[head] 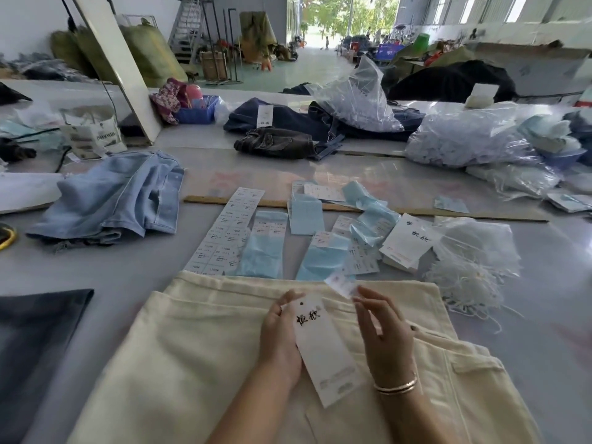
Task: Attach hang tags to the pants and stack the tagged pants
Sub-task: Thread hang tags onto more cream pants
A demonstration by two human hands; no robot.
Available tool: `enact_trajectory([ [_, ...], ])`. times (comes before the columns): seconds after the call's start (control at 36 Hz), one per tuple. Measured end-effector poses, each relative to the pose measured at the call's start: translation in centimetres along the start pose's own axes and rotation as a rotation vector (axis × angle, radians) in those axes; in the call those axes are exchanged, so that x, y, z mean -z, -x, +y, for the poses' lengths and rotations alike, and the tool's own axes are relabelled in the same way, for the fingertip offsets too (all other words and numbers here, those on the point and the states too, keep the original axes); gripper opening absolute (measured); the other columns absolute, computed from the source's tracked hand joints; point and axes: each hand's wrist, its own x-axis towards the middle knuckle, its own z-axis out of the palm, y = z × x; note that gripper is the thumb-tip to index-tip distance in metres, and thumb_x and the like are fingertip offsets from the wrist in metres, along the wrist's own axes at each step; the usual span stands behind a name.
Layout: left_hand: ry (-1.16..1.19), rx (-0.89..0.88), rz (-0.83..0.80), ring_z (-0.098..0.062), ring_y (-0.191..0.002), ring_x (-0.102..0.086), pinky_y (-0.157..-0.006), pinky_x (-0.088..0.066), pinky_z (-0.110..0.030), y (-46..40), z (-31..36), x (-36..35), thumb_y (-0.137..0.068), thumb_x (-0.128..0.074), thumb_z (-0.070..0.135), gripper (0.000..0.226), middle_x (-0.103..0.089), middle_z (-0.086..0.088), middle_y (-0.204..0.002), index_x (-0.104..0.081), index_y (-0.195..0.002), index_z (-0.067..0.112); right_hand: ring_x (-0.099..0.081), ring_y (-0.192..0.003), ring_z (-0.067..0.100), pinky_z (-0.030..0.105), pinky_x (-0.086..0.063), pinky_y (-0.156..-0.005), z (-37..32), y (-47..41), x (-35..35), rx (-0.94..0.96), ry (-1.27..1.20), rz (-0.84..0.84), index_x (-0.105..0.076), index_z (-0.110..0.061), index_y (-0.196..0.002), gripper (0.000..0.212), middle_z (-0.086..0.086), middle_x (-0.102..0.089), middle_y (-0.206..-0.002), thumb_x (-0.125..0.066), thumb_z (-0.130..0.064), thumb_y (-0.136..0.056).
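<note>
My left hand (278, 334) grips the hang tag (323, 347); right hand (381, 328) pinches a sticker (341, 283). Cream pants (192, 347) at six o'clock remain untagged, I judge.

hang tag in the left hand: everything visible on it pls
The hang tag is a long white rectangle, apparently stiff card. A small punched hole sits near its top end, with black brush-style characters below it and faint grey print near the bottom end. It tilts, top toward the upper left, above the cream pants. The left hand grips its left edge, fingers curled round the upper part. The right hand pinches a small blurred sticker just beyond its top corner. No string is attached yet.
</note>
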Motion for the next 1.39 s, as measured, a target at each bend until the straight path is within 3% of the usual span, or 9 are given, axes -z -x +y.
enact_trajectory([
  [0.17,0.021,-0.291,0.173,-0.030,-0.108,-0.063,-0.097,-0.048,-0.052,-0.6,-1.1,-0.3,-0.102,-0.035,0.006,0.034,-0.068,-0.004,-0.113,-0.061,-0.099,0.027,-0.066,-0.092,0.009,0.018,-0.051,-0.082,-1.6,1.3,-0.8,0.261,0.131,-0.208,-0.075,-0.008,-0.090,0.021,0.005,-0.069,-0.101,-0.058,-0.019,-0.088],
  [0.28,0.031,-0.388,0.273,-0.027,-0.115,-0.060,-0.104,-0.043,-0.053,-1.1,-1.5,-0.3,-0.101,-0.031,0.006,0.039,-0.067,-0.003,-0.117,-0.060,-0.100,0.032,-0.066,-0.087,0.009,0.014,-0.050,-0.078,-1.9,1.2,-0.3,0.240,0.210,-0.236,-0.077,-0.011,-0.089,0.022,0.005,-0.070,-0.100,-0.057,-0.022,-0.087],
  [0.61,0.156,-0.364,0.259,-0.033,-0.114,-0.059,-0.102,-0.043,-0.056,-1.1,-1.4,-0.8,-0.103,-0.030,0.010,0.030,-0.060,-0.015,-0.126,-0.047,-0.122,0.025,-0.070,-0.077,0.014,0.024,-0.055,-0.057,-1.6,1.4,-0.5,0.193,0.325,-0.417,-0.076,-0.017,-0.083,0.008,0.001,-0.071,-0.098,-0.069,-0.016,-0.078],
  [0.72,0.174,-0.305,0.192,-0.031,-0.095,-0.063,-0.082,-0.053,-0.048,-1.2,-1.6,-0.3,-0.101,-0.044,0.018,0.032,-0.062,-0.020,-0.115,-0.044,-0.133,0.015,-0.068,-0.072,0.011,0.022,-0.053,-0.052,-1.6,1.4,-0.6,0.172,0.341,-0.430,-0.074,-0.019,-0.079,0.006,-0.003,-0.070,-0.096,-0.070,-0.019,-0.076],
  [0.83,0.013,-0.306,0.040,-0.031,-0.082,-0.061,-0.067,-0.052,-0.038,-0.9,-1.4,0.4,-0.093,-0.057,0.005,0.028,-0.063,-0.016,-0.093,-0.050,-0.119,0.004,-0.068,-0.070,0.011,0.022,-0.052,-0.051,-1.6,1.4,-0.6,0.148,0.342,-0.467,-0.074,-0.019,-0.078,0.003,-0.003,-0.069,-0.096,-0.073,-0.019,-0.075],
  [0.97,-0.147,-0.300,0.044,-0.033,-0.092,-0.066,-0.074,-0.056,-0.044,-0.9,-2.0,0.3,-0.083,-0.059,-0.012,0.053,-0.066,-0.016,-0.104,-0.046,-0.127,0.015,-0.066,-0.065,0.010,0.020,-0.050,-0.050,-1.8,1.4,-0.4,0.129,0.341,-0.468,-0.074,-0.021,-0.076,0.004,-0.003,-0.069,-0.097,-0.071,-0.020,-0.074],
  [1.11,-0.140,-0.330,0.087,-0.023,-0.076,-0.064,-0.066,-0.056,-0.038,-1.2,-1.8,-0.1,-0.080,-0.057,-0.018,0.050,-0.065,-0.014,-0.095,-0.052,-0.105,0.025,-0.060,-0.086,0.007,0.026,-0.056,-0.072,-2.0,1.5,-0.1,0.196,0.380,-0.446,-0.076,-0.027,-0.080,0.027,-0.003,-0.070,-0.101,-0.088,-0.016,-0.059],
  [1.28,-0.125,-0.218,0.067,-0.033,-0.090,-0.065,-0.080,-0.055,-0.054,-1.5,-1.5,0.2,-0.082,-0.064,-0.011,0.066,-0.064,-0.019,-0.113,-0.038,-0.137,0.014,-0.055,-0.114,0.012,0.038,-0.041,-0.097,-2.0,1.3,1.2,-0.179,0.189,-0.504,-0.076,-0.025,-0.072,0.022,-0.002,-0.056,-0.129,-0.066,-0.045,-0.073],
  [1.39,-0.198,-0.266,0.062,-0.028,-0.095,-0.065,-0.080,-0.057,-0.045,-1.2,-1.8,0.5,-0.084,-0.065,-0.007,0.068,-0.062,-0.015,-0.116,-0.037,-0.139,0.020,-0.046,-0.111,0.001,0.028,-0.022,-0.099,-1.7,1.4,1.3,-0.135,0.312,-0.700,-0.075,-0.039,-0.087,0.029,-0.022,-0.059,-0.097,-0.054,-0.058,-0.079],
])
